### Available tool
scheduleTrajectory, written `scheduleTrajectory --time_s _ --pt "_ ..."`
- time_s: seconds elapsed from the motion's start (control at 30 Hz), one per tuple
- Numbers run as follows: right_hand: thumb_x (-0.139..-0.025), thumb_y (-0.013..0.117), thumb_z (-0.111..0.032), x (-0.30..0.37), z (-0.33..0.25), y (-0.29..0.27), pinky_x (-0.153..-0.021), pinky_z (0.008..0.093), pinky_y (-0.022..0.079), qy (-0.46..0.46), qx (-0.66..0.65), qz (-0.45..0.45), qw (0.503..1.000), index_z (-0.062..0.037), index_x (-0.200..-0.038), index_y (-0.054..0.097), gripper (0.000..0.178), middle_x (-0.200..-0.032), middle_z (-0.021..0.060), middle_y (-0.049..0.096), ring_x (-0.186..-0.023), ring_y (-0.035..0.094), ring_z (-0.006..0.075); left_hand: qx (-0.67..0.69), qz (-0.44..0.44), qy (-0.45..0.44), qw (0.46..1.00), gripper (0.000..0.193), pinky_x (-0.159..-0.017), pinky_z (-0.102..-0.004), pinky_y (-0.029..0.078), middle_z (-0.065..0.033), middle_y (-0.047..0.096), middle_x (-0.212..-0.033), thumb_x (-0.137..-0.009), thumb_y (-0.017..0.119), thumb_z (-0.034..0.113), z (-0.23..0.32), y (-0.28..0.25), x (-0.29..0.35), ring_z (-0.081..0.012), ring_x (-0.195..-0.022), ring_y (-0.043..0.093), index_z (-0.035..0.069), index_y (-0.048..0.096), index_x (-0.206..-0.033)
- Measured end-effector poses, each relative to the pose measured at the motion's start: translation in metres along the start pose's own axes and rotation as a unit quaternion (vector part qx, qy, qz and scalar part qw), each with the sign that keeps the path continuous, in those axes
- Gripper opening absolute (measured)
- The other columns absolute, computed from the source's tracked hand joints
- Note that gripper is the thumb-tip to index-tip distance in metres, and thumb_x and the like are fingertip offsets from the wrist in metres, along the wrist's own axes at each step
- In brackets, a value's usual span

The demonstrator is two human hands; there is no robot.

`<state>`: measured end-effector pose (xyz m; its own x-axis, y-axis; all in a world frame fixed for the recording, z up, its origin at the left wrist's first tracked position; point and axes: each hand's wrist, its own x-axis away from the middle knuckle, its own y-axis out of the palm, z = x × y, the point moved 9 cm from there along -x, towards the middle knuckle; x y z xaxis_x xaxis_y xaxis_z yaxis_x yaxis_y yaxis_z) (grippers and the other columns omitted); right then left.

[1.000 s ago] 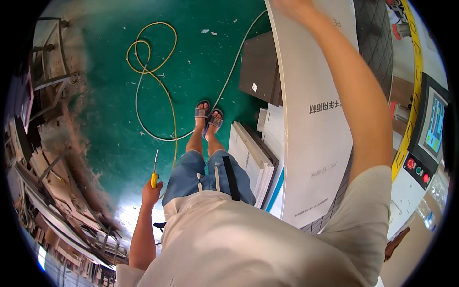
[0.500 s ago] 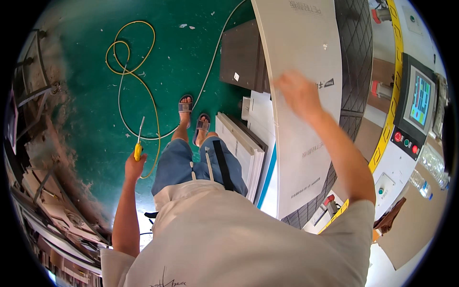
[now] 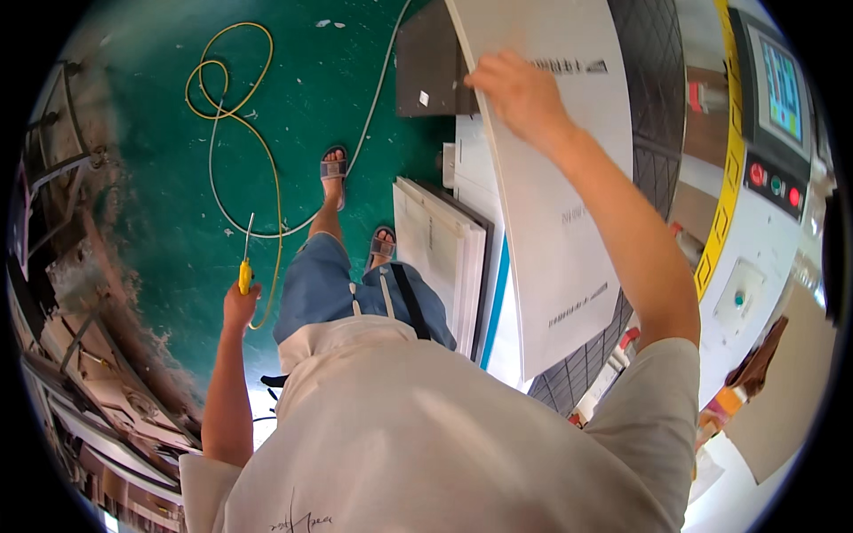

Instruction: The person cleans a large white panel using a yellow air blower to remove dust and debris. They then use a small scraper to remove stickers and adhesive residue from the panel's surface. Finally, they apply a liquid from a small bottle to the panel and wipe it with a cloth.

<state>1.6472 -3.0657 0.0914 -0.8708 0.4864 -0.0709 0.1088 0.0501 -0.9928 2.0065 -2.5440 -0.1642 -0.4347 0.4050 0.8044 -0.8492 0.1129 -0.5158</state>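
Note:
My left hand [image 3: 240, 306] is closed round the yellow grip of an air blow gun [image 3: 244, 275]. Its thin metal nozzle points away from me over the floor, and a yellow hose [image 3: 275, 191] trails close to that hand. On the other side, my right arm reaches forward across a large pale panel [image 3: 569, 213] with dark print. The fingers of my right hand [image 3: 524, 98] are curled at the panel's left edge, with the fingertips at its rim.
More white panels [image 3: 435, 240] lean in a stack near my legs. A dark brown board [image 3: 431, 67] stands beyond them. At the right is a machine with a touch screen [image 3: 782, 84] and push buttons [image 3: 776, 186]. Offcuts [image 3: 115, 391] are piled at the left. The hose loops across the green floor [image 3: 311, 98].
My right hand has moved forward along the panel's left edge. One foot has stepped ahead, and the view has shifted forward. The blow gun stays in my left hand.

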Motion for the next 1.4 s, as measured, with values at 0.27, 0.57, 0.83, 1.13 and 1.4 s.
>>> scheduleTrajectory --time_s 0.27,0.57,0.83,1.13,1.4 --pt "-0.075 0.069 0.0 0.235 -0.115 -0.006 -0.059 0.031 0.053 0.009 -0.044 -0.101 0.994 -0.0109 -0.099 0.067 0.026 -0.091 0.0004 0.056 -0.092 0.058 0.0197 0.054 0.006 0.023 0.998 0.044 -0.066 -0.0317 0.051 -0.0074 0.069 -0.081 -0.092 0.068 0.029 0.004 0.071 0.077 -0.0149 -0.071 0.066 0.006 0.065 -0.129" --pt "-0.075 0.068 -0.005 0.455 -0.213 -0.014 -0.059 0.0301 0.055 0.037 -0.097 -0.146 0.984 -0.0115 -0.095 0.066 0.021 -0.087 -0.0006 0.055 -0.084 0.058 0.0185 -0.065 0.003 0.066 0.996 0.048 -0.086 -0.0455 0.053 -0.0234 0.073 -0.109 -0.091 0.07 0.033 -0.082 0.14 0.163 -0.0421 -0.104 0.069 0.006 0.065 -0.131" --pt "-0.087 0.067 -0.007 0.326 -0.116 -0.019 -0.08 0.041 0.057 0.142 -0.043 0.028 0.989 -0.0142 -0.105 0.075 0.02 -0.106 0.0057 0.068 -0.1 0.067 0.0285 -0.118 -0.047 0.022 0.992 0.052 -0.084 -0.0448 0.054 -0.022 0.073 -0.105 -0.089 0.073 0.034 -0.153 0.134 0.168 -0.0403 -0.098 0.07 0.005 0.065 -0.131" --pt "-0.085 0.069 -0.014 0.257 -0.108 -0.009 -0.074 0.0415 0.056 0.072 -0.041 0.085 0.993 -0.0121 -0.092 0.073 0.008 -0.092 0.0058 0.065 -0.095 0.065 0.0299 -0.051 0.016 0.069 0.996 0.045 -0.07 -0.0374 0.052 -0.0117 0.072 -0.088 -0.094 0.068 0.032 -0.094 0.083 0.151 -0.024 -0.077 0.069 0.008 0.065 -0.131" --pt "-0.076 0.068 -0.006 0.49 -0.225 -0.01 -0.061 0.0326 0.055 0.081 -0.04 -0.083 0.992 -0.0138 -0.094 0.066 0.02 -0.094 -0.0013 0.057 -0.095 0.059 0.0204 -0.082 -0.02 0.088 0.993 0.046 -0.07 -0.0352 0.051 -0.0091 0.071 -0.086 -0.091 0.07 0.032 -0.081 0.139 0.172 -0.02 -0.073 0.067 0.009 0.066 -0.131"
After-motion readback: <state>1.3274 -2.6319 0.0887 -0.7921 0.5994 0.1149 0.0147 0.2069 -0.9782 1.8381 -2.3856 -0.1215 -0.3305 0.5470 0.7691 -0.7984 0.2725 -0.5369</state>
